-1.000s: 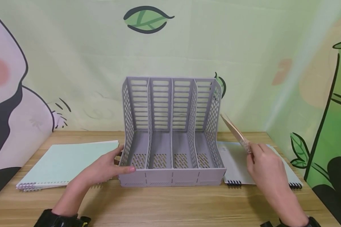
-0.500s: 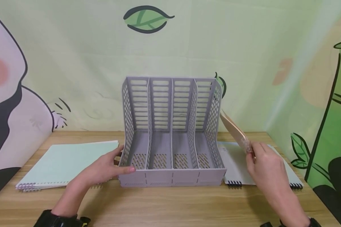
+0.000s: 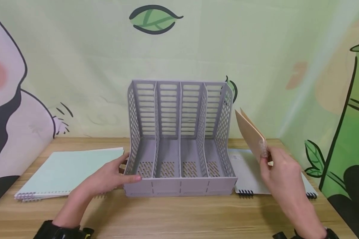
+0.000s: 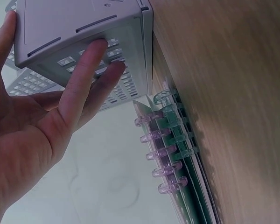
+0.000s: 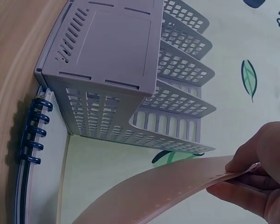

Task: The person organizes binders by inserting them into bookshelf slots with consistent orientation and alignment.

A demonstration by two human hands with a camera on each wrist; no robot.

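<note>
A lilac-grey file organizer (image 3: 180, 187) with upright slots stands on the table, its front facing me. My left hand (image 3: 106, 177) holds its front left corner: the thumb lies over the front rim, and the other fingers (image 4: 86, 70) lie along the perforated side. In my right hand (image 3: 282, 174) a tan spiral notebook (image 3: 250, 132) is pinched at its clear-coiled edge. The notebook slants up and away, right of the organizer, its covers slightly parted at the far end. In the right wrist view, the notebook (image 5: 163, 189) bends in a curve below the organizer (image 5: 114, 44).
Pale green spiral notebooks (image 3: 68, 171) lie stacked on the wooden table (image 3: 155, 215) at the left. Beneath the right hand, grey-white notebooks (image 3: 248, 176) with black coils lie flat. A printed cloth backdrop (image 3: 101, 66) rises behind the table.
The right hand has turned the tan notebook so more of its cover shows, and its far end has risen. The left hand stays at the organizer's corner.
</note>
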